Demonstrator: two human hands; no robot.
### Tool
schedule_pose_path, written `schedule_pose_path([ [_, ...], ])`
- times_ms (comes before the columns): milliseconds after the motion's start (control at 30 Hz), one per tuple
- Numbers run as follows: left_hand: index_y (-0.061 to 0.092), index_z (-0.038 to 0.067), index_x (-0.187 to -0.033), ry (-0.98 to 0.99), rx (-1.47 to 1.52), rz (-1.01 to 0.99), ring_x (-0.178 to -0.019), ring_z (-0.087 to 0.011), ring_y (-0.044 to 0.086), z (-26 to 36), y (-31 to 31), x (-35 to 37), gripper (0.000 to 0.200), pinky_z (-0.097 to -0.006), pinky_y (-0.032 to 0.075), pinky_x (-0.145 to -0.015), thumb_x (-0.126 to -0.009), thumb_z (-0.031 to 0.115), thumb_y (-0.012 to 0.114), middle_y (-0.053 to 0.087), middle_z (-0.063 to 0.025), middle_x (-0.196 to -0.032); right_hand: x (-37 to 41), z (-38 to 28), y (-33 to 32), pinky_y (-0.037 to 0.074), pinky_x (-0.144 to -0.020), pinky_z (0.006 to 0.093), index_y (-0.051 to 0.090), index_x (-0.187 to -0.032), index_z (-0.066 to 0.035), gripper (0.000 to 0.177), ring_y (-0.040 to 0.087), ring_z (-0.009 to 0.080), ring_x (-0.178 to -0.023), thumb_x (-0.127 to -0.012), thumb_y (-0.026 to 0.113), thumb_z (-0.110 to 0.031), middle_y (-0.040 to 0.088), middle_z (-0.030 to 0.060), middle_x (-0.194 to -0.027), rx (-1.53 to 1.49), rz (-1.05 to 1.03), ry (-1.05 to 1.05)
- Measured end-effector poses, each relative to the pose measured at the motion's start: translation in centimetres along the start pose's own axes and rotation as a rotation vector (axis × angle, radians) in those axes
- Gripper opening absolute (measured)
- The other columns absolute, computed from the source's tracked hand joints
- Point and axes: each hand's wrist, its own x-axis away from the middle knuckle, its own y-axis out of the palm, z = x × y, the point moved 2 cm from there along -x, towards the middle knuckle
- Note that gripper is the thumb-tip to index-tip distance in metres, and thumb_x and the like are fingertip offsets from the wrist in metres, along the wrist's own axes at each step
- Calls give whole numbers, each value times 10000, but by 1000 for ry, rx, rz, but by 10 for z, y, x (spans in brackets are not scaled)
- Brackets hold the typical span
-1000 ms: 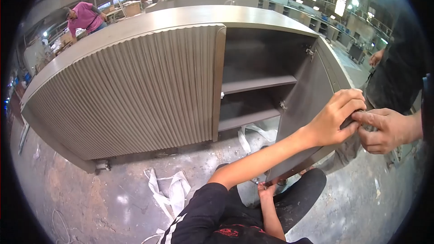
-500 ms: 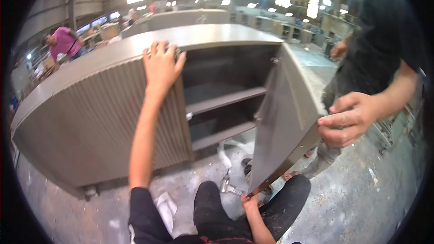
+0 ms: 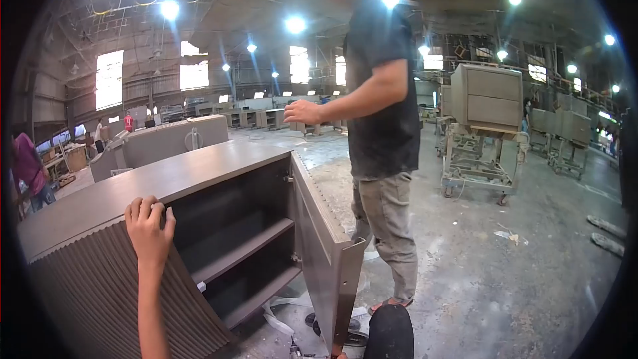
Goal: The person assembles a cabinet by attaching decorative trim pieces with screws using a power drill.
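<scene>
A grey-brown cabinet (image 3: pixel 199 166) with a curved, fluted front stands before me. My left hand (image 3: pixel 147 223) has its fingers curled over the upper edge of the fluted door (image 3: pixel 119 286), beside the uncovered shelves (image 3: pixel 246 252). The other cabinet door (image 3: pixel 325 226) hangs open on its hinges, its edge toward me. At that door's bottom corner, only a bit of my right hand (image 3: pixel 341 356) shows at the frame's lower border, against the door; most of it is cut off. A power drill (image 3: pixel 296 350) lies on the floor near the door's foot.
A co-worker (image 3: pixel 382 106) in a dark shirt stands behind the open door, one arm stretched over the cabinet side. White wrapping strip (image 3: pixel 276 319) lies on the floor. A grey cabinet on a wheeled trolley (image 3: pixel 482 166) stands at right. Another large furniture piece (image 3: pixel 166 143) is behind.
My view has swung up and to the right. The co-worker's hand has let go of the open door's upper corner. My left hand stays at the fluted door's top edge.
</scene>
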Motion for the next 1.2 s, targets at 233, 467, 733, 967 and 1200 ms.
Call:
schedule_pose_path([
  [233,676,-19,-961,-136,26,-203,-1012,-339,604,-18,15,-5,216,-420,468,-881,-824,146,644,663,-159,-1049,-2,1,-9,347,-435,366,506,-849,-155,274,421,204,-536,-946,433,-401,467,17,-708,12,7,-31],
  [467,655,-51,-976,-171,114,-231,-1024,-366,610,-28,13,0,236,-430,501,-863,-850,148,660,647,-198,-1087,-4,5,-17,295,-416,379,481,-776,-150,306,378,208,-467,-943,416,-398,422,33,-623,19,-20,-76],
  [733,650,-44,-961,123,168,-352,-950,-349,585,-41,8,-19,247,-423,489,-831,-845,171,681,634,-171,-985,23,-1,-13,368,-472,340,529,-968,-180,245,451,198,-579,-938,398,-384,520,43,-807,142,-105,-39],
  [967,665,-51,-968,187,140,-312,-983,-342,610,-51,17,-11,303,-404,500,-845,-855,226,715,660,-168,-1010,68,-4,7,412,-480,306,566,-942,-121,306,453,172,-517,-920,466,-409,540,48,-797,197,-61,-95],
  [1200,689,1,-873,46,216,104,-927,-274,643,12,-14,51,102,-384,503,-812,-839,98,685,690,-126,-907,77,-2,11,351,-474,280,575,-803,-171,289,397,142,-507,-851,690,-432,509,-32,-683,129,-39,-80],
])
